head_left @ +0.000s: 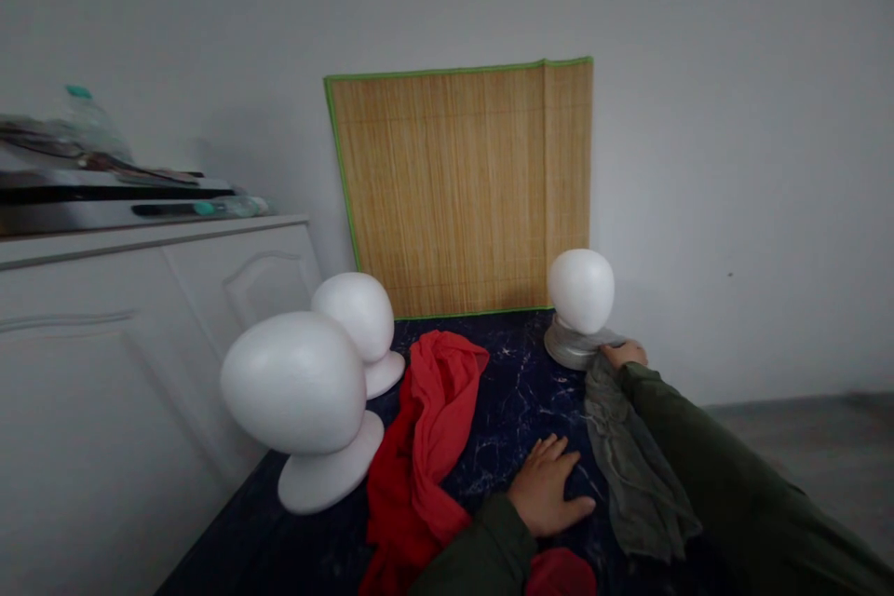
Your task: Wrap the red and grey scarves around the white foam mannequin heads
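At the right back of the table, my right hand (624, 355) is closed on a grey scarf (632, 461). The scarf runs from the base of a white foam mannequin head (581, 291) down toward the front edge, and part of it lies around that base. My left hand (548, 490) rests flat on the dark tabletop with its fingers spread, holding nothing. Beside it on the left lies a crumpled red scarf (447, 410), partly covered by my left sleeve. A bit of red cloth (561, 572) shows below my left wrist.
Two more white foam heads, a near one (294, 384) and a farther one (355, 312), stand at the left. The dark blue marbled table (513, 372) meets a wall with a bamboo mat (461, 186). A white cabinet (104, 345) on the left carries bottles and clutter.
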Motion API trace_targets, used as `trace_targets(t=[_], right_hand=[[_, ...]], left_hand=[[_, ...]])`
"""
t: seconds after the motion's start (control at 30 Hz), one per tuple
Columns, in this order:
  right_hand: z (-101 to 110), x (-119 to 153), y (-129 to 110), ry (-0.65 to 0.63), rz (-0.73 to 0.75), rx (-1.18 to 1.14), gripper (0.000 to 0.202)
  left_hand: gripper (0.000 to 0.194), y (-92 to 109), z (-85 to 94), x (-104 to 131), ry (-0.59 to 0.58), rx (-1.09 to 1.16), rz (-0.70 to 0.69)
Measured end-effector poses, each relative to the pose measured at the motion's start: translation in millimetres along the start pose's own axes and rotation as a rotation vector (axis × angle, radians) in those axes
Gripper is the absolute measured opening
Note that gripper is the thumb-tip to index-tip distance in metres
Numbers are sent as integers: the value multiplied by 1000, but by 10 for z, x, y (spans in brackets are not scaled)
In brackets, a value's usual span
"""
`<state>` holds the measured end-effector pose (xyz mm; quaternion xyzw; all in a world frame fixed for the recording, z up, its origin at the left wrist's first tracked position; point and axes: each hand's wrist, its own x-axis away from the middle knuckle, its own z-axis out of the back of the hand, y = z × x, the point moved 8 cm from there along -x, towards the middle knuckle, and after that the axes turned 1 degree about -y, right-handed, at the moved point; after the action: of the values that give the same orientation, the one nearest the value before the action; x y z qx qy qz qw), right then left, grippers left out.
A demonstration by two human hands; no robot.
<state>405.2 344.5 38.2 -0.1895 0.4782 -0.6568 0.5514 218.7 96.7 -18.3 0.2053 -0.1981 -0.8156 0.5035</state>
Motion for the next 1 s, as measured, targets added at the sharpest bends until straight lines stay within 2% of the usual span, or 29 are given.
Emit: trace_targets(t=[0.07,0.13,0.2,0.27,0.33,0.4,0.47,0.53,0.6,0.63,0.73,0.83,0.9,1.0], right_hand=[[29,311,-154,18,58,21,47],[0,760,-354,-44,187,16,50],[-111,1376,-621,-237,446,-43,46],[-234,2030,-748,-455,568,-136,43],[-374,2558,-741,-644,513,-261,42],[-535,2897,-659,-775,348,-376,39],[-638,3046,-612,-809,236,-461,37],[-672,3041,-600,-796,163,-550,36],[-688,2974,-559,-814,26,-672,40],[-696,2941,-524,-833,-69,-739,41],[-723,2904,-451,-940,-334,-922,39],[-748,2947,-504,-1100,-492,-1047,40],[-752,2983,-607,-1198,-542,-1111,51],[-712,2983,-820,-1283,-490,-1229,67]], left_hand=[[47,19,135,-15,118,6,17],[30,19,355,4,278,-21,73],[26,-10,611,74,410,-104,154],[25,-98,895,215,517,-248,267],[37,-265,1191,443,624,-428,430],[59,-509,1416,707,665,-576,632],[58,-779,1515,908,583,-630,786],[35,-962,1547,1009,492,-625,831],[21,-1000,1592,1025,485,-622,796],[22,-980,1623,1013,504,-630,780],[35,-815,1701,932,636,-590,679],[40,-532,1642,835,780,-401,428],[39,-316,1465,750,743,-276,247],[36,72,1065,612,508,-146,-17]])
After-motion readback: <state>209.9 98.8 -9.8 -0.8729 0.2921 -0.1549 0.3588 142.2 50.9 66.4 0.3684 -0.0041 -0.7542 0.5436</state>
